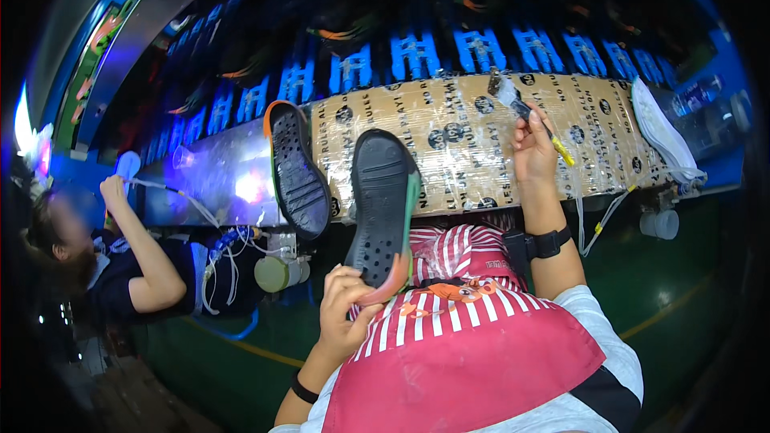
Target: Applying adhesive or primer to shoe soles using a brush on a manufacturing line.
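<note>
My left hand [340, 313] pinches the heel end of a black shoe sole [380, 200], its fingers and thumb closed round the orange and green edge. The sole is raised in front of my apron, its inner face with small holes and ribs turned up. My right hand [535, 152] grips a brush [520, 108] with a dark and yellow handle. Its whitish bristle end points away over the cardboard, apart from the sole. A second black sole [298, 176] with an orange and green edge lies at the left end of the cardboard.
Printed cardboard [461, 164] under shiny film covers the bench. Behind it runs a dark line with blue holders [413, 56]. A white shoe-shaped piece [662, 128] sits at the right end, with a cup [659, 224] below. Another person [144, 265] works at left beside hanging tubes [228, 252].
</note>
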Motion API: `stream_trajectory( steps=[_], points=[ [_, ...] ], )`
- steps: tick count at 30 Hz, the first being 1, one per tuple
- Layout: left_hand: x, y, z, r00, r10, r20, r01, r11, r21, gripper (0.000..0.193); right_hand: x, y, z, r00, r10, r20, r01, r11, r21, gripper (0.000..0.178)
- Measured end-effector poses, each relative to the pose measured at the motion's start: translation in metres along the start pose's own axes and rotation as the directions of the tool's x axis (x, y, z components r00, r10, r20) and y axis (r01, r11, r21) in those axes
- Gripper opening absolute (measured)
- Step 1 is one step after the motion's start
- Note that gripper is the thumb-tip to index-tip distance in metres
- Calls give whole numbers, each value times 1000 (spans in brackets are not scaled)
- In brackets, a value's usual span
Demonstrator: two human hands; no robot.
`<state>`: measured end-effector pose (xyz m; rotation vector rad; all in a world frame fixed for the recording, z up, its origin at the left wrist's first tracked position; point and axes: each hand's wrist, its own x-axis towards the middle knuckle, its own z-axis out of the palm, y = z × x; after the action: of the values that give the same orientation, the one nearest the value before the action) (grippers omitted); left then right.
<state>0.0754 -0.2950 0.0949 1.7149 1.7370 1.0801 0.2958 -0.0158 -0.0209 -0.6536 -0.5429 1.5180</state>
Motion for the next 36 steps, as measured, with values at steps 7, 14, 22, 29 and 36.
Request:
stream_trajectory(
  steps=[7,14,22,29,36],
  points=[
    [-10,-32,21,829,-523,-200,347,761,-549,13,-1,2,2,1000,1,0,-1,1000,21,25],
    [16,-41,16,626,-595,504,603,-40,-797,48,-1,1,3,1000,-11,-25,12,999,44,24],
    [56,-38,19,512,-551,659,505,-428,-750,70,-5,-1,3,1000,-13,13,14,998,-67,27],
    [68,-41,30,744,-327,583,506,-294,-811,71,-27,-31,34,996,49,74,-56,994,98,31],
    [93,-49,30,866,-188,464,405,-283,-869,74,-65,-73,108,890,143,434,10,943,-332,27]
  ],
)
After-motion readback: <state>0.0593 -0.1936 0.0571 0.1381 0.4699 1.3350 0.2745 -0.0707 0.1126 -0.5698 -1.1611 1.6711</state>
